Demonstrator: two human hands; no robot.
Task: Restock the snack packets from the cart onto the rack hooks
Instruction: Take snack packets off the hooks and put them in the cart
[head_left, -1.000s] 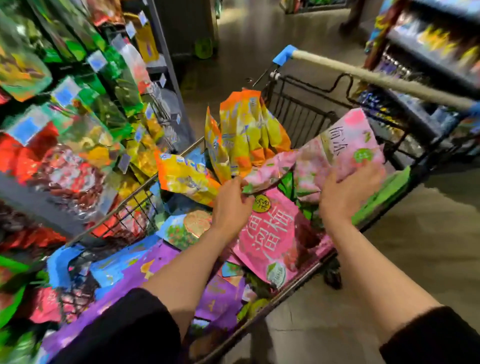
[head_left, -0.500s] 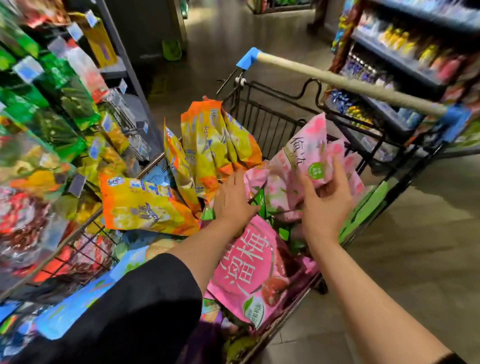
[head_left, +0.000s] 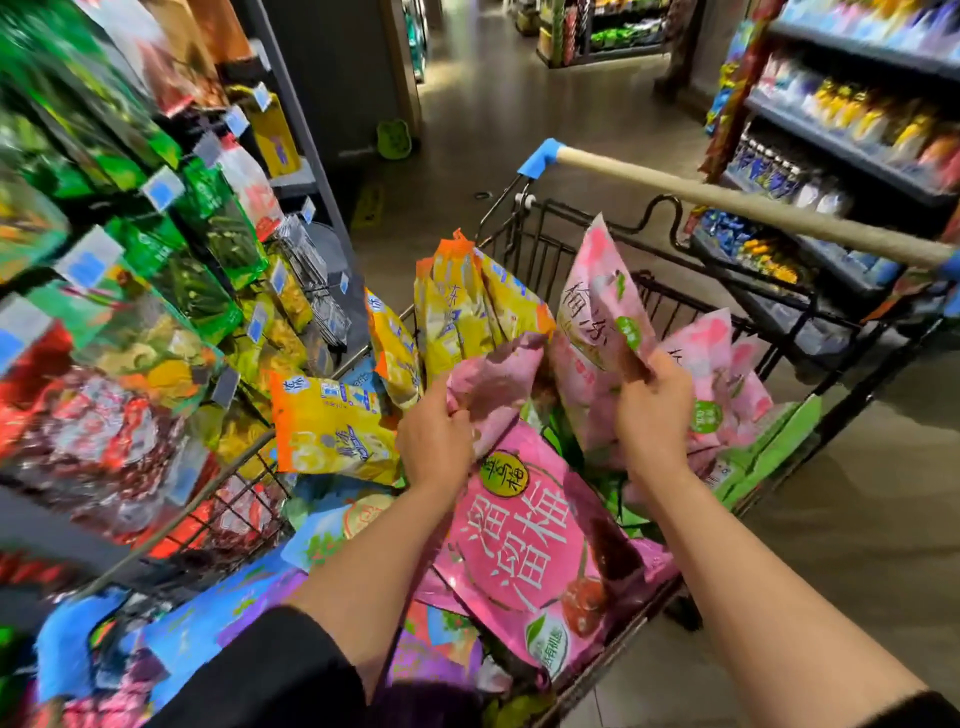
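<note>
pink foil fills the middle of a black wire cart (head_left: 644, 291), where a person's two bare hands work among heaped snack packets. the left hand (head_left: 436, 441) has its fingers curled round the crumpled lower edge of a pale pink packet (head_left: 498, 374), lifting it above the pile. the right hand (head_left: 655, 410) grips a second light pink packet (head_left: 597, 312) that stands upright over the cart's centre, its thumb and fingers pinching the bag's lower side. more light pink packets (head_left: 722, 364) lean just beyond that hand, toward the cart's right rim. below both hands a large deep pink packet (head_left: 524, 535) with white characters lies flat in the cart, face up. a cluster of yellow-and-orange packets (head_left: 467, 306) stands upright toward the cart's far left corner, and another yellow packet (head_left: 327, 431) lies tilted over the cart's left rim. blue and purple packets (head_left: 218, 618) crowd the cart's near end, beside a black sleeve (head_left: 270, 675). the cart's tan handle bar (head_left: 727, 208) with blue end caps crosses above its far side. left of the cart, the rack (head_left: 156, 249) hangs thick with green, red and yellow bags behind blue price tags, blurred. right of the cart, shelves (head_left: 852, 150) of bottled drinks line the aisle.
</note>
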